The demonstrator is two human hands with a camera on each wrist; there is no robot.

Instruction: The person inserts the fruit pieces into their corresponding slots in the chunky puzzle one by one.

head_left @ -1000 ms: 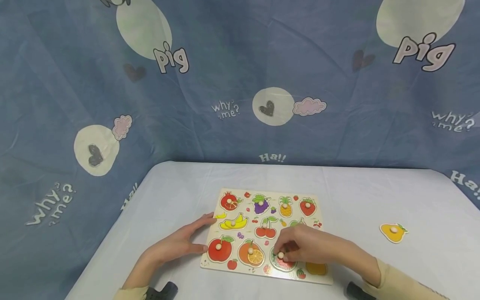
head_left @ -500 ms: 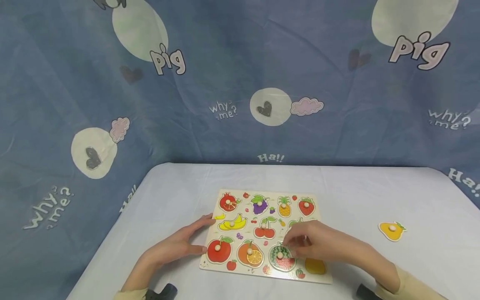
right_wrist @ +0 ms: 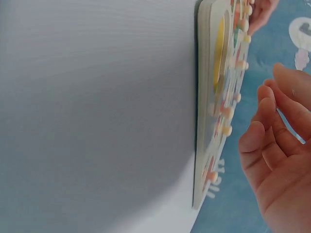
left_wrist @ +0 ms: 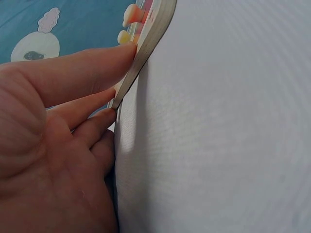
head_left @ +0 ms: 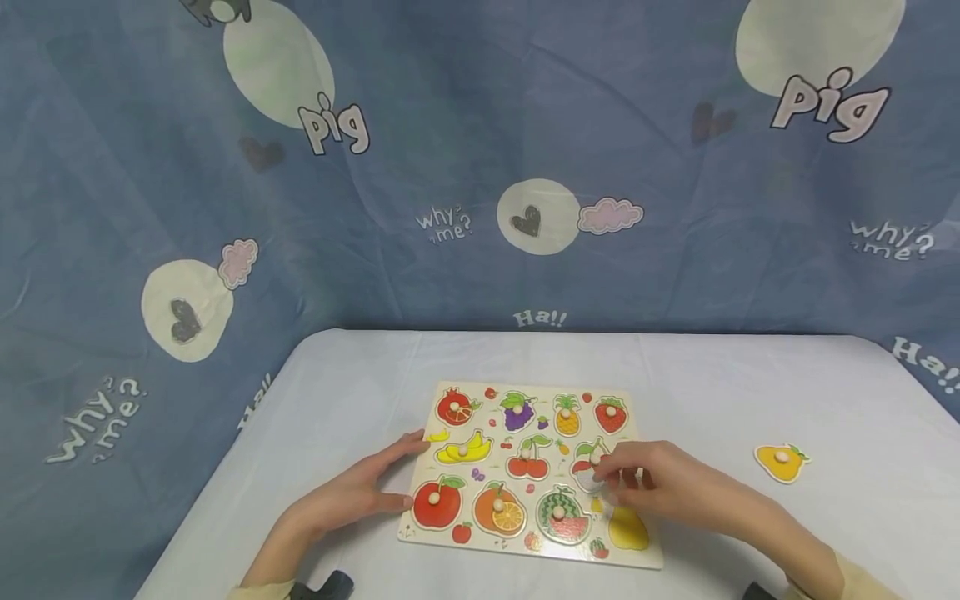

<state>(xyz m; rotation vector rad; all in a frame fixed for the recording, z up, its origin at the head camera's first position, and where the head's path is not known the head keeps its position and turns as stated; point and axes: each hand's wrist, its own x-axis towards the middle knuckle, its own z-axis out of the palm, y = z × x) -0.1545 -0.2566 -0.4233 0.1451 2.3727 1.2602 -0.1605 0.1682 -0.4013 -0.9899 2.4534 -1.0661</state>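
A wooden fruit knob puzzle board [head_left: 427, 536] lies on the table. My left hand [head_left: 345, 492] rests against its left side, fingers extended, with thumb and fingertips at the board's edge [left_wrist: 158, 24] in the left wrist view. Over the board's right side hovers my right hand [head_left: 675, 479], its fingers loosely bent and holding nothing. Its fingertips overlap a red-and-white fruit piece with green leaves [head_left: 588, 475] in the head view. The watermelon piece [head_left: 564, 527] sits in its slot. At the lower right, a yellow pear-shaped slot [head_left: 628, 529] shows no knob.
A yellow pear piece [head_left: 780, 467] with a knob lies on the white table [head_left: 712, 392], right of the board. Other knobbed pieces, such as the apple [head_left: 442, 510] and bananas [head_left: 472, 450], sit in the board. Behind the table hangs a blue printed cloth [head_left: 420, 283].
My right hand has let go of the watermelon piece's knob and moved right and slightly up, uncovering that piece. My left hand has stayed at the board's left edge.
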